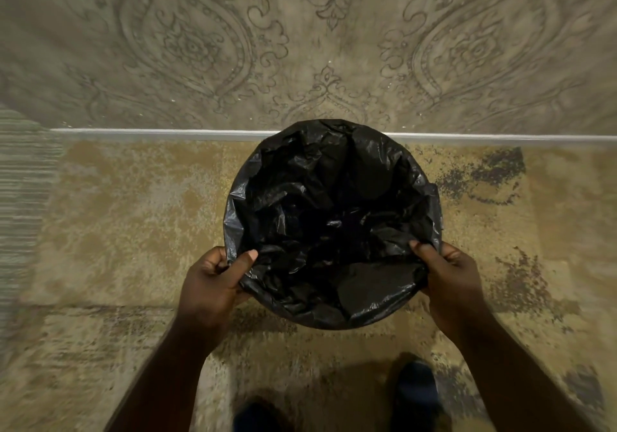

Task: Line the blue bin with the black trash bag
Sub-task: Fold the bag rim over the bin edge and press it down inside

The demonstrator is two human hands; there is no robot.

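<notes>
Left fingers: the thumb (pixel 247 258) lies on the inner side of the bag edge, and the other fingers are curled on the outer side, so they pinch the plastic.
Right fingers: the thumb (pixel 421 248) is hooked over the bag edge from inside; the other fingers are hidden behind the rim.
Left hand (pixel 213 278): lower left of the round opening, it holds the bag edge at the rim.
Right hand (pixel 450 281): lower right of the opening, it holds the bag edge on that side.
Black trash bag (pixel 334 218): in the centre of the frame, open and wrinkled, it hangs down inside the round container, and its edge is folded over the rim all around.
Blue bin: fully covered by the bag; no blue surface can be seen, only the round shape.
Carpet (pixel 133 214): yellow-brown with dark spots, under the bin, in the middle and lower frame.
Patterned surface (pixel 300 47): grey-beige with curled ornaments, in the upper frame, behind a pale strip (pixel 150 133).
Shoes (pixel 415 391): dark, at the bottom edge.
</notes>
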